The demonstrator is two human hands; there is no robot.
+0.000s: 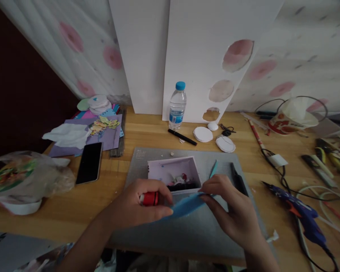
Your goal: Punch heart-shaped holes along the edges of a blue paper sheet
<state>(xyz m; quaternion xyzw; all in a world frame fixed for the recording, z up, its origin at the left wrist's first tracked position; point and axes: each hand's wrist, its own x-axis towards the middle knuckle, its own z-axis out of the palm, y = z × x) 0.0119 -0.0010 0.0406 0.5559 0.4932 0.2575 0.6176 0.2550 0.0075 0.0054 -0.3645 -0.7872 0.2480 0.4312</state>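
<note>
Both hands grip one light-blue paper strip (pixel 187 206) over the grey cutting mat (pixel 187 230); the left hand (pixel 141 207) also clutches a red-capped glue stick (pixel 149 198), the right hand (pixel 229 207) pinching the strip's end.

I count one water bottle (pixel 177 105), one phone (pixel 89 163), one black marker (pixel 182 137), one glue gun (pixel 299 210), one open box (pixel 174 173) and one cutting mat (pixel 187 230). Two white foam discs (pixel 203 134) lie flat. Three round holes (pixel 221 90) pierce the white board (pixel 204 45).

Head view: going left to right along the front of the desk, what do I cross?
Plastic bag → black phone → left hand with red-capped tube → blue paper strip → right hand → blue glue gun.
</note>
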